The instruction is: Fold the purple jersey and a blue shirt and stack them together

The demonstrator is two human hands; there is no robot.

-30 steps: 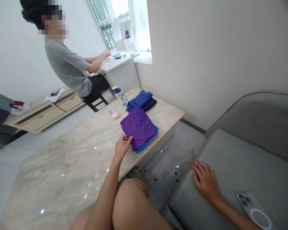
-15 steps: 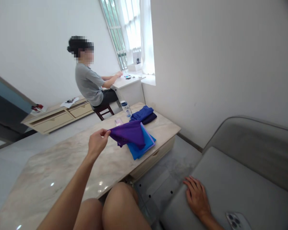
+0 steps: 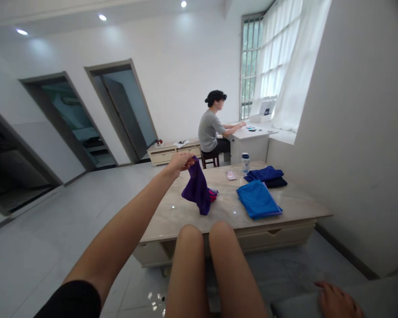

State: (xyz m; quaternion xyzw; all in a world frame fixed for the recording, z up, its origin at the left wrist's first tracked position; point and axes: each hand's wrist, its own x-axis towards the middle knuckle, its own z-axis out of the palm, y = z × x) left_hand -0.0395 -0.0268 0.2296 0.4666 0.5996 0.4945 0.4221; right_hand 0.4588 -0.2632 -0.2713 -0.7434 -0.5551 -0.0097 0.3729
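At centre frame we see the left hand (image 3: pixel 180 164) raised over the near edge of the desk (image 3: pixel 295 206), its fingers (image 3: pixel 189 162) pinched shut on the top corner of a purple cloth (image 3: pixel 197 189). The cloth hangs free below the pinch in a loose, crumpled drape, its lower end close to or just touching the desk; a bit of red or pink fabric (image 3: pixel 212 194) shows at its right side, and we cannot tell whether that is part of the same piece.

We judge the cloth light, thin and wholly limp: it keeps no shape of its own and sags from the one point held. A single pinch carries it easily, but an edge or two corners would be the better hold for spreading it flat. The weave looks smooth, perhaps a little slick.

To the right lies a folded blue cloth (image 3: pixel 258 200) flat on the desk, with a darker blue pile (image 3: pixel 265 176) beyond it, a bottle (image 3: pixel 245 163) and a phone (image 3: pixel 231 175). At lower right the right hand (image 3: pixel 338 301) rests on a grey sofa (image 3: pixel 378 297), fingers loosely spread, holding nothing. Another person (image 3: pixel 212 130) sits at a white table (image 3: pixel 252 132) by the window.
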